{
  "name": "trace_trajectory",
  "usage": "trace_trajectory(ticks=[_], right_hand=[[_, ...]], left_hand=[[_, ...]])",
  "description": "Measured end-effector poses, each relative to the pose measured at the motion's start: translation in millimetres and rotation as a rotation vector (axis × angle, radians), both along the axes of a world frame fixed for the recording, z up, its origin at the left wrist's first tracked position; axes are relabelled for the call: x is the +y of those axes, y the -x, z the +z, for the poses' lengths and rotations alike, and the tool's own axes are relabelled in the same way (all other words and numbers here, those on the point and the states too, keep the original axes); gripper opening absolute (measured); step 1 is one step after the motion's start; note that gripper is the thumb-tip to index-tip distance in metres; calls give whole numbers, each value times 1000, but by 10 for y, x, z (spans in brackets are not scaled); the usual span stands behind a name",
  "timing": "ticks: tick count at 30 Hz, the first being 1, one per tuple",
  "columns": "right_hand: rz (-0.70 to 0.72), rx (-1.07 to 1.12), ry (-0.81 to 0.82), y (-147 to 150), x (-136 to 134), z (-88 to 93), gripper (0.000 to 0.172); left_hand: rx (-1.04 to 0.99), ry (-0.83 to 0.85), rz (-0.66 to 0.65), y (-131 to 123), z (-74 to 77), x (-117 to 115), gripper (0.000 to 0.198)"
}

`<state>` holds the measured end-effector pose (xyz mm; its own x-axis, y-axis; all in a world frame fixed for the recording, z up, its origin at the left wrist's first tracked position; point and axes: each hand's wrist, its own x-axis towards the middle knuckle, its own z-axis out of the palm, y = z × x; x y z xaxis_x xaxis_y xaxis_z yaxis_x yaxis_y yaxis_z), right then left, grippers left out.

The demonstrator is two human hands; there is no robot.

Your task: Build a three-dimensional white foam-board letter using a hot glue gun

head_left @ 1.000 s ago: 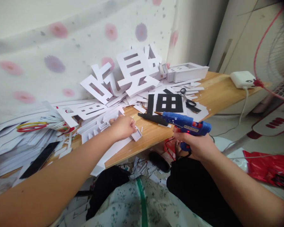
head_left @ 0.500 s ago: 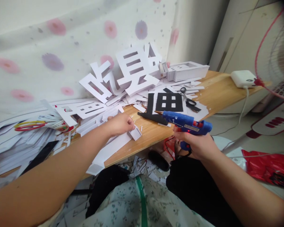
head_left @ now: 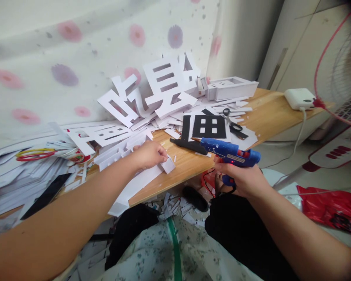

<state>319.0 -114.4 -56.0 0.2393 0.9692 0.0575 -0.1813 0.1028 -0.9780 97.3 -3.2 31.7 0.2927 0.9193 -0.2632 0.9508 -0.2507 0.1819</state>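
My left hand (head_left: 149, 155) rests on the wooden table (head_left: 190, 162), fingers curled and pinching a small white foam-board piece (head_left: 167, 165) that lies on a long white strip (head_left: 134, 186). Off the table's front edge, my right hand (head_left: 241, 177) is closed around the grip of a blue hot glue gun (head_left: 229, 153). The gun's nozzle points left toward the white piece, and a red light glows on its side. A black character cut-out (head_left: 207, 127) lies just behind the gun.
White foam-board characters (head_left: 163, 88) are piled against the flowered wall. Scissors (head_left: 232, 123) and a white box-like letter (head_left: 229, 88) lie at the back right. A white power strip (head_left: 300, 97), a fan (head_left: 342, 78) and a red bag (head_left: 330, 205) are to the right. Paper scraps cover the floor.
My left hand has nudged the small white piece slightly; the glue gun stays almost where it was. The view shifted a little.
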Motion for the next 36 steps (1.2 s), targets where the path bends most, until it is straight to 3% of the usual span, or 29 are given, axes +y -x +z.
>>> trace_trajectory(ticks=[13,21,27,29,32,36], right_hand=[[15,-31,46,-9,8,0,13],[240,-312,-58,97,-23,50,15],[95,-149,-91,67,46,-47,15],[21,-72,-58,20,69,-92,16],[-79,24,1,-36,85,-111,17],[-105,75,-27,-48,66,-45,21]], left_hand=[[182,-44,48,-130,35,-56,10],[182,-41,32,-146,26,-81,10],[107,-71,23,-64,65,-86,13],[67,-127,31,19,85,-122,16],[-119,-359,28,181,47,-299,23],[-390,-645,-12,518,-191,-739,16]])
